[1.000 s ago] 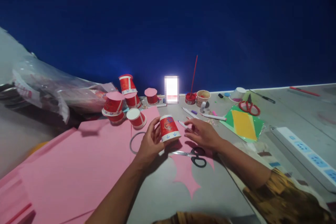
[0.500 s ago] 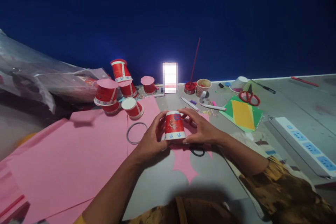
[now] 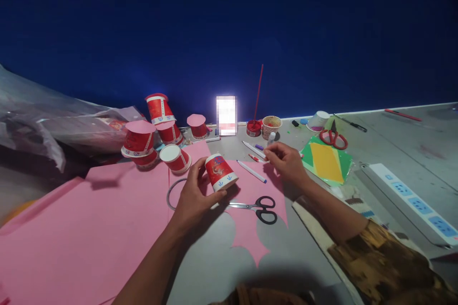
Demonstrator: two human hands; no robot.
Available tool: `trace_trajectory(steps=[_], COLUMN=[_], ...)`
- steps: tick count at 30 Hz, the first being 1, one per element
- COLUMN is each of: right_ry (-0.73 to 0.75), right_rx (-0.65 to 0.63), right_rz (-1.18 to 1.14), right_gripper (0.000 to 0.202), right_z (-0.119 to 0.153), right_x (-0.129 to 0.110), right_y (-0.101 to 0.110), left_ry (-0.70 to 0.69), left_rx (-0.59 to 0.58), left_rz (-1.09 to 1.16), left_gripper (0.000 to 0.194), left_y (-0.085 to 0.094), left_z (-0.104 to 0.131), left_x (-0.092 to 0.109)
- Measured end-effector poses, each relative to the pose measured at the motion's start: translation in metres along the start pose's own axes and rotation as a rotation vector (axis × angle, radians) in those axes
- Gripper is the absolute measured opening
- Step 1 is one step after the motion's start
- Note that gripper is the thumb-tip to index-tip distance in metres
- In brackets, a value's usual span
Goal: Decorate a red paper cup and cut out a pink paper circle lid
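My left hand (image 3: 195, 195) grips a red and white paper cup (image 3: 220, 171), upside down and tilted, with blue marks on its rim band. To the right, my right hand (image 3: 282, 159) has thumb and fingers pinched together near the end of a white marker (image 3: 253, 149); whether it holds the marker I cannot make out. Another white marker (image 3: 251, 171) with a blue tip lies on pink paper between the hands. Below it rest black-handled scissors (image 3: 255, 206), their blades partly under the cup. A grey ring (image 3: 171, 193) lies partly hidden behind my left hand.
Several red cups (image 3: 138, 142) with pink discs stand at the back left beside large pink sheets (image 3: 107, 219). A bright upright screen (image 3: 226, 115), red pot (image 3: 254, 127) and speckled cup (image 3: 272, 127) stand behind. Red-handled scissors (image 3: 333, 139), green and yellow sheets (image 3: 327, 159) and a power strip (image 3: 411, 200) are right.
My right hand has let go of the cup and moved right toward the markers. The cup now tilts in my left hand. More of the black-handled scissors and a blue-tipped marker show.
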State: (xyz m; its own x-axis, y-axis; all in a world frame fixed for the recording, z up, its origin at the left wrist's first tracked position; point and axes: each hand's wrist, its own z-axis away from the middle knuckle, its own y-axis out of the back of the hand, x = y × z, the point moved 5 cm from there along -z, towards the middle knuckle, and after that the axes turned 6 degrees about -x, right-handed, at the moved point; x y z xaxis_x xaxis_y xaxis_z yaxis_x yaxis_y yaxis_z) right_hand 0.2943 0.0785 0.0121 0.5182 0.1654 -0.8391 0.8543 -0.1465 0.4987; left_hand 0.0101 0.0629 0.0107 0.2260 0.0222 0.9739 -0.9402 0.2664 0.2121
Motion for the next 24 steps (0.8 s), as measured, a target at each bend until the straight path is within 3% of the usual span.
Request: trace_trajectory(steps=[7, 13, 20, 24], right_ry=[-0.073, -0.151, -0.137, -0.123], right_rx=[0.098, 0.140, 0.210, 0.284], right_rz=[0.299, 0.481, 0.492, 0.404], right_gripper=[0.019, 0.023, 0.026, 0.048], right_z=[-0.005, -0.006, -0.006, -0.009], right_x=[0.006, 0.011, 0.011, 0.012], right_y=[0.009, 0.016, 0.023, 0.040], left_ry=[-0.052, -0.105, -0.072, -0.065], left_rx=[0.081, 0.057, 0.085, 0.084], left_rz=[-0.015, -0.002, 0.017, 0.031], left_gripper=[0.080, 0.081, 0.084, 0.082], left_y=[0.003, 0.003, 0.005, 0.005], left_z=[0.001, -0.001, -0.003, -0.003], left_x=[0.002, -0.002, -0.007, -0.008])
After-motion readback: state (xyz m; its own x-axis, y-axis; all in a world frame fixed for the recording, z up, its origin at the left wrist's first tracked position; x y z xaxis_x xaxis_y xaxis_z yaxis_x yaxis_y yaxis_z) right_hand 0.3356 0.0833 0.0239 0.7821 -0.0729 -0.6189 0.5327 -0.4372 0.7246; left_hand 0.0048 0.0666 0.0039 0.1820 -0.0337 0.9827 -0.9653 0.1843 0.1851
